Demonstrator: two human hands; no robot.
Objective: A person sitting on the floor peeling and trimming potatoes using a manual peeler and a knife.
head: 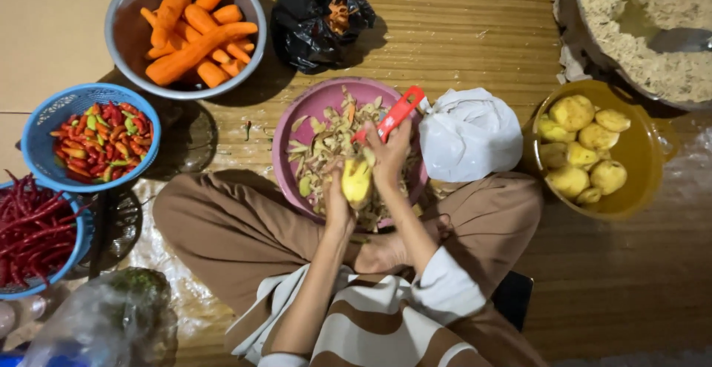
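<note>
I sit cross-legged on a wooden floor. My left hand point(337, 202) grips a partly peeled yellow potato point(357, 182) over a pink bowl point(297, 107) that holds several peelings. My right hand point(389, 158) holds a red peeler point(397, 113) with its blade end against the top of the potato. Both hands meet above the bowl's near half.
A yellow bowl point(641, 152) of peeled potatoes stands at the right, a white plastic bag point(471, 133) beside the pink bowl. A metal bowl of carrots point(133, 33), a black bag point(315, 15), two blue baskets of chillies point(44, 130) and a big pan of rice point(593, 33) surround me.
</note>
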